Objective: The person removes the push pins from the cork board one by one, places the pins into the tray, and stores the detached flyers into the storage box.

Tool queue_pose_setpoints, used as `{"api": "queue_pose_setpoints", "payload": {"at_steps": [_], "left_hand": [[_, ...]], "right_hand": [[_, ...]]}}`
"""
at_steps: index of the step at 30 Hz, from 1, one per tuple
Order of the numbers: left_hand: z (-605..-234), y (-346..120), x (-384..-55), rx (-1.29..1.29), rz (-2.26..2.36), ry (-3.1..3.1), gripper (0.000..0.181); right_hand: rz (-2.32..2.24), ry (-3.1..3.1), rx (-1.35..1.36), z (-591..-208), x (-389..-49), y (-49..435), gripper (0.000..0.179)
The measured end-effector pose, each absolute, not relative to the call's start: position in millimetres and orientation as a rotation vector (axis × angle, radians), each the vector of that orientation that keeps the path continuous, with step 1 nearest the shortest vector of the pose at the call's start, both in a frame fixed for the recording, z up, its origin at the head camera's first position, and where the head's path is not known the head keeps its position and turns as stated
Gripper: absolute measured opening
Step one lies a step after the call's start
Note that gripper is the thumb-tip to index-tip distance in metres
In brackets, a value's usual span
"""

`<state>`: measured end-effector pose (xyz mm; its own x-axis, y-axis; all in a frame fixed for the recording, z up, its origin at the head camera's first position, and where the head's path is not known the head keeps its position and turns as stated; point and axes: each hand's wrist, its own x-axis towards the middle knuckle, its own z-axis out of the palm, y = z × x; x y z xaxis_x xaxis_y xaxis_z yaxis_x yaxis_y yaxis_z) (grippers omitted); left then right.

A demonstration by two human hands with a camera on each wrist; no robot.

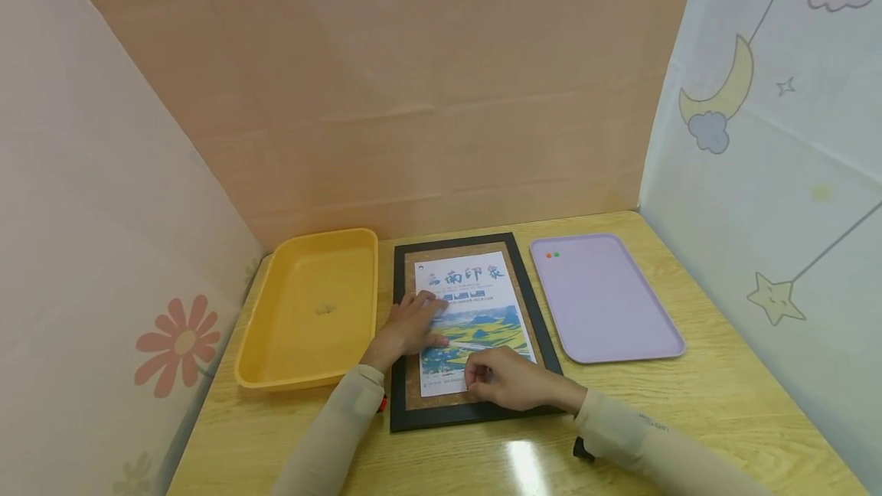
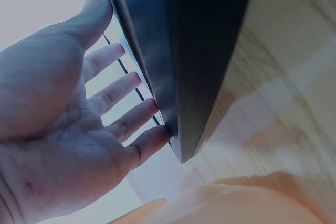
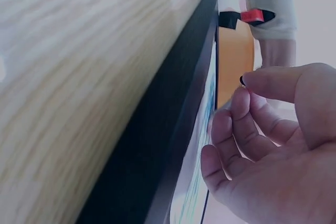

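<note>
A printed poster [image 1: 475, 320] with blue lettering and a landscape lies on a black-framed cork board [image 1: 409, 373]. My left hand [image 1: 412, 321] rests on the poster's left side with its fingers spread. In the left wrist view, that hand's fingertips [image 2: 164, 132] lie along the board's surface beyond the raised frame edge. Over the poster's lower edge, my right hand [image 1: 506, 378] pinches a small black push pin [image 3: 242, 81] between thumb and index finger; most of it is hidden by the fingertips. A small pin [image 1: 421, 268] sits at the poster's upper left corner.
Left of the board stands a deep yellow tray [image 1: 375, 274] with a few tiny pieces [image 1: 325, 310] on its floor. A shallow purple tray [image 1: 613, 305] lies to the right, holding a small orange piece [image 1: 548, 256] and a green piece [image 1: 556, 255]. Fabric walls enclose the wooden table [image 1: 730, 412].
</note>
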<state>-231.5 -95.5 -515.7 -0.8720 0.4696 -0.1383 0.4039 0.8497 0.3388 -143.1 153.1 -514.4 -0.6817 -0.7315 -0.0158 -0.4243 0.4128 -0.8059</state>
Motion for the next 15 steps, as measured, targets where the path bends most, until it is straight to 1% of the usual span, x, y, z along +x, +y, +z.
{"api": "queue_pose_setpoints", "payload": {"at_steps": [10,15], "left_hand": [[-520.7,-96.9,-233.4,0.674,0.472,2.801,0.078],[-515.2,-95.7,-230.5,0.677,0.459,2.805,0.077]], "right_hand": [[-1.211,2.362,-0.987,-508.6,-148.4,177.5,0.01],[-1.203,2.419,-0.973,-505.8,-152.3,185.9,0.01]]}}
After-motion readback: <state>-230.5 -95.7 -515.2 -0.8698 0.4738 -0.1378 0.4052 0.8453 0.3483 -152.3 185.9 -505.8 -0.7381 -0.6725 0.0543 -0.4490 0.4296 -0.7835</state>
